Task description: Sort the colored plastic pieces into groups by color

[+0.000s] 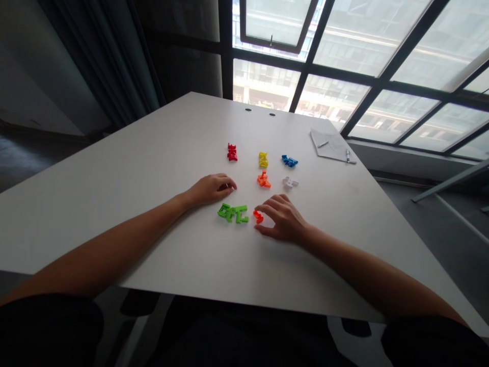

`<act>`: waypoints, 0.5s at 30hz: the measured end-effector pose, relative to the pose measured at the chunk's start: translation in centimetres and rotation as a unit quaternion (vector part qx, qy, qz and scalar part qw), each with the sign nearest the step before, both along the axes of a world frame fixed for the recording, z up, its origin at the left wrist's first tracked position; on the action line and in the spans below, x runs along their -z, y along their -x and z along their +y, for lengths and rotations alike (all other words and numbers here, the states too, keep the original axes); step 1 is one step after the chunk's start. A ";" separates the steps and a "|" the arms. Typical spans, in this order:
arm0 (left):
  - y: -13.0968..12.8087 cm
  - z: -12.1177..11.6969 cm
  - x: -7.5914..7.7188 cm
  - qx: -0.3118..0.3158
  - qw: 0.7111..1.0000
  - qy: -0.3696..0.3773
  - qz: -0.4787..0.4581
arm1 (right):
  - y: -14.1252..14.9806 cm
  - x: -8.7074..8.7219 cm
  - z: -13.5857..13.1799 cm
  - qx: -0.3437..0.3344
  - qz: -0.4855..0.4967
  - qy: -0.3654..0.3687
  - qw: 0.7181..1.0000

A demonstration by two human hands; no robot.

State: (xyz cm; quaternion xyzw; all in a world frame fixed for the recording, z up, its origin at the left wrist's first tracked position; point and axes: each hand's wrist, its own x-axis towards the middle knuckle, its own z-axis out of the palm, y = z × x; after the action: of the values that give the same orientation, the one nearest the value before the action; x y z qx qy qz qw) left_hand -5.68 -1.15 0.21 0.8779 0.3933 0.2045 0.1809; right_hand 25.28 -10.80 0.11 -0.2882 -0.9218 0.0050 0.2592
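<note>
My left hand (pixel 211 189) rests on the white table (pixel 183 244) with loosely bent fingers and nothing visible in them. Just in front of my body, below that hand, lies a cluster of bright green plastic pieces (pixel 233 213). To its right is a small orange-red plastic piece (pixel 258 217). My right hand (pixel 282 218) reaches in from the right, thumb and fingers apart on either side of this piece; whether they touch it I cannot tell. Beyond my hands sit an orange group of pieces (pixel 263 179) and a whitish group (pixel 290 182).
Farther back lie red pieces (pixel 232 152), yellow pieces (pixel 263 159) and blue pieces (pixel 290 161). White paper (pixel 330 145) with pens on it is near the right edge. Two round holes are at the far edge, by the windows (pixel 340 97). A dark curtain (pixel 110 56) hangs left.
</note>
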 end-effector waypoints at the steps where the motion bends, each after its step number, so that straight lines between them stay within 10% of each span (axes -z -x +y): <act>1: 0.0 0.0 0.0 -0.001 1.000 -0.002 -0.001 | 0.2 0.0 -0.1 -0.006 -0.014 -0.001 1.000; 15: 0.1 0.1 0.1 0.000 1.000 0.002 -0.003 | -1.6 1.4 4.8 0.137 -0.012 -0.014 0.990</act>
State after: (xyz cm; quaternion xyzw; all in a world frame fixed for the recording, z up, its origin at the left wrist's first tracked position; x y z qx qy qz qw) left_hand -5.74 -1.04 0.08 0.8768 0.3933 0.2064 0.1841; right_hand 26.92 -6.05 -1.27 -0.4079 -0.8769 -0.0468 0.2501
